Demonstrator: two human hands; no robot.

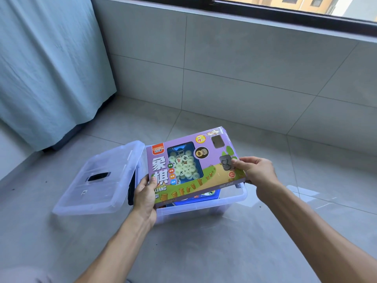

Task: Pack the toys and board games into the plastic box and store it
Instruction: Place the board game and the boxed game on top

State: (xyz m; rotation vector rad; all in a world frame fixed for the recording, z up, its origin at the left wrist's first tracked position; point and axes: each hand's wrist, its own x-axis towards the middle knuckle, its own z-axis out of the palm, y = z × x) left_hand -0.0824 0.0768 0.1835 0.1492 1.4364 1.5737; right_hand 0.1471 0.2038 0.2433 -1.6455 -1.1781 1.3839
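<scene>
A purple chess game box [212, 158] with a clear window showing round pieces is held flat just above the open clear plastic box [204, 209] on the floor. My left hand [145, 196] grips its near left corner. My right hand [256, 172] grips its right edge, thumb on top. Under the game box, inside the plastic box, a blue box [201, 198] peeks out. The clear lid [98, 180] with a black latch leans against the plastic box's left side.
Grey floor tiles lie all around. A tiled wall with a window above it stands behind the box. A light blue curtain [47, 64] hangs at the left, down to the floor.
</scene>
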